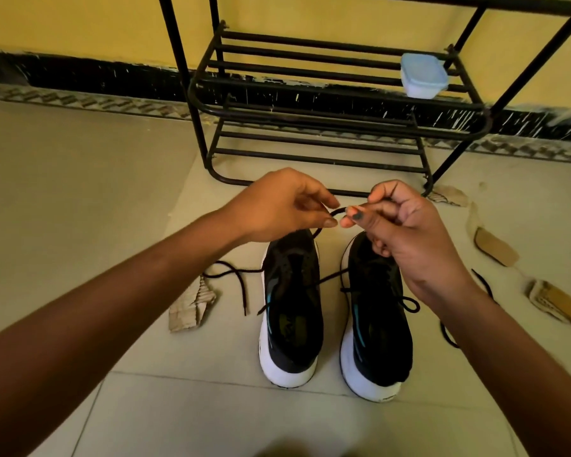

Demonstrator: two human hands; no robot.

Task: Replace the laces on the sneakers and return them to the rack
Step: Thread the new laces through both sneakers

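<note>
Two black sneakers with white soles stand side by side on the tiled floor, the left sneaker [290, 321] and the right sneaker [378, 324], toes toward the black metal rack [310, 127]. Above their toes, my left hand [287, 202] and my right hand [406, 225] both pinch a black lace [337, 211] that arcs between my fingertips. The lace runs down across both shoes. A second black lace [226, 273] lies on the floor left of the left sneaker. Another lace [449, 334] shows by my right wrist.
A white plastic lidded box [424, 75] sits on the rack's middle shelf at the right. Torn cardboard pieces lie on the floor: one [192, 305] left of the shoes, several [495, 247] to the right. A yellow wall with a black skirting stands behind.
</note>
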